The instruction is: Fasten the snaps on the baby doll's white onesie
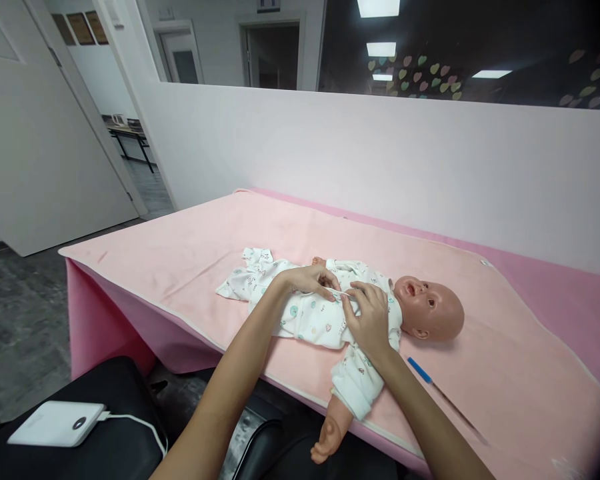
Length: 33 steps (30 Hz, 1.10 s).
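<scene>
Hands, left [311, 280] and right [369, 317], meet palms-down on the doll's chest [315, 319], fingertips pinching its romper.

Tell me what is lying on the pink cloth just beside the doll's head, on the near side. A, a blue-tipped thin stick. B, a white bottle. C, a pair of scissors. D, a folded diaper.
A: a thin stick with a blue tip lies on the pink cloth just below the doll, near the right hand; nothing else lies there.

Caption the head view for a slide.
Both hands, left hand and right hand, pinch the doll's white romper on a pink-covered table.
</scene>
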Motion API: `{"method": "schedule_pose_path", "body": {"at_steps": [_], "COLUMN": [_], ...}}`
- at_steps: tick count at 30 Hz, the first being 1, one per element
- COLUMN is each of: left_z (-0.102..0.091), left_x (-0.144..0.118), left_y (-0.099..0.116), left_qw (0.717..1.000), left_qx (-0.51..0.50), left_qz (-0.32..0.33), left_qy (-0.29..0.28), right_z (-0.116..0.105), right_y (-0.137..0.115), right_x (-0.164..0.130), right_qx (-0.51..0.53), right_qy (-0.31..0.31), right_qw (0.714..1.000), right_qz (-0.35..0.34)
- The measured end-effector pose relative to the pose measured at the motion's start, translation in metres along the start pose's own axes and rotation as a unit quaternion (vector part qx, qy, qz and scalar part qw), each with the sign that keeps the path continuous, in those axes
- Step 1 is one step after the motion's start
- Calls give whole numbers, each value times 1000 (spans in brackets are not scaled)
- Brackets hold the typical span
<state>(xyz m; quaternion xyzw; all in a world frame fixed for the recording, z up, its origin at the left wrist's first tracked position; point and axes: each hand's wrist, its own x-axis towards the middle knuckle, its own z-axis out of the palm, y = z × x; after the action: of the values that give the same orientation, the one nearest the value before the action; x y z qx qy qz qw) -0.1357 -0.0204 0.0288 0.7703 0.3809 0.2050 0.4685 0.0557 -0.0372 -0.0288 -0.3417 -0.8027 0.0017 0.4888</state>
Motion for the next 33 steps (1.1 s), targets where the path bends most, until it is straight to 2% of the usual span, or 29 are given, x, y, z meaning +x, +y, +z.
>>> {"method": "schedule_pose_path", "body": {"at_steps": [9, 16, 20, 24, 28, 33], "left_z": [2, 0, -1, -5, -9, -11], "left_x": [2, -3, -10, -15, -17, -18], "left_y": [-7, 2, 10, 12, 8, 4], "left_qw": [999, 999, 995, 991, 986, 983], "left_qx": [-39, -28, -93, -123, -138, -160], "left_qz": [-1, -16, -28, -30, -5, 7], "left_qy": [38, 1, -11, 40, 94, 85], "right_z": [2, 1, 0, -2, -3, -4], "right_y": [1, 0, 0, -1, -1, 0], "right_x": [-1, -1, 0, 1, 1, 1], "right_qx": [8, 16, 17, 13, 3, -7], "right_qy": [3, 16, 25, 34, 40, 38], "right_qw": [1000, 1000, 999, 999, 999, 998], "right_qz": [16, 21, 25, 20, 25, 52]}}
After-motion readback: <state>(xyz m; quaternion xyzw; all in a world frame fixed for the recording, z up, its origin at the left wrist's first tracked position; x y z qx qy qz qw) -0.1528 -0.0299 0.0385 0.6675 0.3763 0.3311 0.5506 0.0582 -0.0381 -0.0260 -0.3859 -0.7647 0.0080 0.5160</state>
